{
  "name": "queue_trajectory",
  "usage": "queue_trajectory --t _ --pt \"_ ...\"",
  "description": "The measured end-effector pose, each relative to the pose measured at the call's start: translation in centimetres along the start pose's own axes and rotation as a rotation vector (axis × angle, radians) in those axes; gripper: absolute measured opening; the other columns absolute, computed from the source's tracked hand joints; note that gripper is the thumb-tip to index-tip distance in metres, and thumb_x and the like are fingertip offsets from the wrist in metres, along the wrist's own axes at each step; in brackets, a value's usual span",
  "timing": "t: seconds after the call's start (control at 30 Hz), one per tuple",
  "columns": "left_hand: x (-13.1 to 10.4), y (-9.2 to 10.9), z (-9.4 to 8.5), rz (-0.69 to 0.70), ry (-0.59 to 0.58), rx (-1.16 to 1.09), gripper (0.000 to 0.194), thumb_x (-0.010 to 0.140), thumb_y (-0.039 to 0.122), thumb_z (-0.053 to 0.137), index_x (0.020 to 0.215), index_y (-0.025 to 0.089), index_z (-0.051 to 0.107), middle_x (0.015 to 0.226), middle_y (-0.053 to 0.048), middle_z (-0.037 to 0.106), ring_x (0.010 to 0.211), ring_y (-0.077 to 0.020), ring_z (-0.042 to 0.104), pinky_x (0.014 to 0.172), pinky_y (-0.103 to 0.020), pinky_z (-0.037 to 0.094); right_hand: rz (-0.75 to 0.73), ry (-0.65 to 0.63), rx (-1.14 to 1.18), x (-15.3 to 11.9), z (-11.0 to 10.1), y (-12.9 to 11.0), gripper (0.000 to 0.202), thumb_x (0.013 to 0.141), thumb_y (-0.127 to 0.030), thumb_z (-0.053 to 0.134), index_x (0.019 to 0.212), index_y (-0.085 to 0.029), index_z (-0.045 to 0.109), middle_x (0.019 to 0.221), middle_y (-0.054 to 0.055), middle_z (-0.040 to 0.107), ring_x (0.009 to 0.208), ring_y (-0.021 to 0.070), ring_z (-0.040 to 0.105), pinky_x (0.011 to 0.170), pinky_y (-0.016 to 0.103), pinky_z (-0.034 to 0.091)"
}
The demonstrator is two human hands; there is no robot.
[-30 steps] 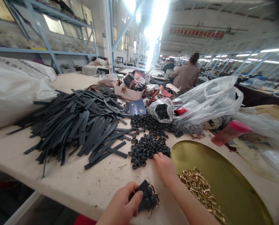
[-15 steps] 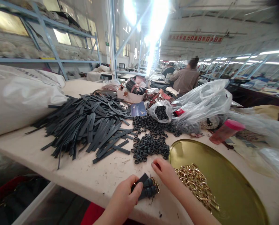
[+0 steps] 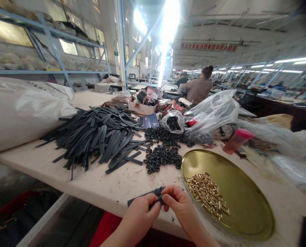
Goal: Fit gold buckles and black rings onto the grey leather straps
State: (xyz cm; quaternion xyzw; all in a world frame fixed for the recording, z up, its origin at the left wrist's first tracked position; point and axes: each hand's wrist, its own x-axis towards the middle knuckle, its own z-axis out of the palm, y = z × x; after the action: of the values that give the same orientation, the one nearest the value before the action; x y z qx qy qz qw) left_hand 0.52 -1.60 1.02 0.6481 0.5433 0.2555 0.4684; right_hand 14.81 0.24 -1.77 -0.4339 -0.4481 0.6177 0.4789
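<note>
Near the table's front edge, my left hand (image 3: 144, 212) is closed on dark straps (image 3: 137, 198) with buckles at their right end. My right hand (image 3: 177, 204) meets it there, thumb and fingers pinched at the strap ends; what exactly they pinch is hidden. Beyond my hands lies a pile of small black loops (image 3: 162, 157). A large heap of dark strips (image 3: 98, 133) spreads to the left. On the right, a gold oval tray (image 3: 242, 195) holds many small gold metal pieces (image 3: 207, 193).
A white sack (image 3: 21, 113) bulges at the left. Behind the loops are a blue booklet (image 3: 150, 121), a carton (image 3: 142, 108) and clear plastic bags (image 3: 212, 111). A pink-lidded container (image 3: 237, 140) lies beyond the tray. A person (image 3: 199, 87) sits farther back.
My right hand has come from beside the black loops to the strap ends at my left hand. The held straps now point leftward, and the view has shifted slightly.
</note>
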Motion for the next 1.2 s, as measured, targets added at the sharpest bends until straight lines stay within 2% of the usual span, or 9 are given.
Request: queue_trajectory --t 0.1,0.17,0.27,0.5,0.6,0.7,0.9,1.03,1.2 --pt "-0.5 0.2 0.2 -0.024 0.037 -0.081 0.026 0.082 0.034 0.039 0.076 0.015 0.056 0.05 0.006 0.045 0.047 -0.01 0.042 0.048 -0.019 0.032 0.003 0.013 0.004 -0.6 0.4 0.2 0.032 0.062 -0.044 0.07 0.069 -0.016 0.057 0.055 -0.004 0.055 0.046 0.0091 0.047 0.047 0.022 0.038" --pt "-0.9 0.3 0.4 0.007 0.072 -0.149 0.018 0.08 0.024 0.04 0.09 0.016 0.052 0.058 0.004 0.052 0.053 -0.0104 0.047 0.053 -0.02 0.035 0.019 0.046 0.017 -0.9 0.7 0.3 0.033 0.064 -0.047 0.067 0.069 -0.016 0.056 0.056 -0.004 0.055 0.046 0.0087 0.046 0.047 0.022 0.037" --pt "-1.3 0.1 0.4 0.049 0.058 -0.188 0.027 0.076 0.011 0.039 0.101 0.018 0.044 0.07 0.002 0.059 0.062 -0.0113 0.052 0.061 -0.021 0.038 0.045 0.024 0.034 -1.5 1.0 0.5 0.033 0.064 -0.047 0.068 0.07 -0.016 0.055 0.053 -0.005 0.052 0.046 0.0084 0.045 0.047 0.021 0.036" --pt "-0.9 -0.4 0.2 0.019 -0.002 -0.308 0.016 0.076 0.011 0.039 0.09 0.02 0.04 0.071 0.002 0.063 0.068 -0.0124 0.057 0.067 -0.023 0.039 0.134 -0.047 0.349 -1.9 1.3 0.8 0.04 0.079 -0.054 0.047 0.068 -0.017 0.056 0.061 0.0 0.056 0.052 0.0103 0.049 0.05 0.023 0.038" --pt "-0.3 -0.8 -0.1 -0.045 0.008 -0.263 0.012 0.077 0.02 0.045 0.088 0.02 0.04 0.068 0.003 0.064 0.063 -0.0127 0.056 0.06 -0.022 0.038 0.282 -0.071 0.395 -1.5 1.1 0.9 0.026 0.071 -0.041 0.065 0.071 -0.017 0.057 0.06 -0.004 0.052 0.048 0.0056 0.043 0.047 0.018 0.033" --pt "0.4 -1.4 -0.4 -0.114 0.036 -0.177 0.015 0.076 0.026 0.049 0.086 0.02 0.041 0.065 0.003 0.062 0.06 -0.0131 0.055 0.056 -0.022 0.037 0.411 -0.151 0.397 -1.0 0.9 1.1 0.032 0.066 -0.042 0.069 0.082 -0.017 0.059 0.059 -0.005 0.051 0.046 0.0047 0.04 0.046 0.017 0.031" --pt "1.3 -2.4 -0.5 -0.197 0.059 -0.014 0.012 0.072 0.031 0.053 0.074 0.019 0.05 0.062 0.003 0.057 0.058 -0.0129 0.05 0.052 -0.021 0.033 0.466 -0.228 0.441 -0.4 0.7 1.5 0.036 0.059 -0.042 0.074 0.069 -0.018 0.05 0.061 -0.005 0.046 0.051 0.0067 0.039 0.051 0.019 0.032" --pt "1.7 -2.3 -0.1 -0.222 0.01 -0.218 0.013 0.07 0.029 0.055 0.073 0.018 0.051 0.063 0.003 0.059 0.057 -0.0115 0.049 0.052 -0.02 0.035 0.336 -0.123 0.33 0.2 0.6 1.9 0.036 0.064 -0.047 0.068 0.065 -0.018 0.047 0.06 -0.004 0.046 0.056 0.0091 0.043 0.055 0.021 0.034" --pt "2.1 -2.4 0.1 -0.323 -0.083 -0.593 0.021 0.064 0.03 0.057 0.076 0.017 0.047 0.06 0.003 0.057 0.046 -0.0077 0.045 0.045 -0.019 0.035 0.116 0.154 -0.148 1.1 -0.2 3.0 0.028 0.074 -0.045 0.057 0.069 -0.019 0.046 0.054 -0.006 0.044 0.049 0.0102 0.042 0.048 0.022 0.035"
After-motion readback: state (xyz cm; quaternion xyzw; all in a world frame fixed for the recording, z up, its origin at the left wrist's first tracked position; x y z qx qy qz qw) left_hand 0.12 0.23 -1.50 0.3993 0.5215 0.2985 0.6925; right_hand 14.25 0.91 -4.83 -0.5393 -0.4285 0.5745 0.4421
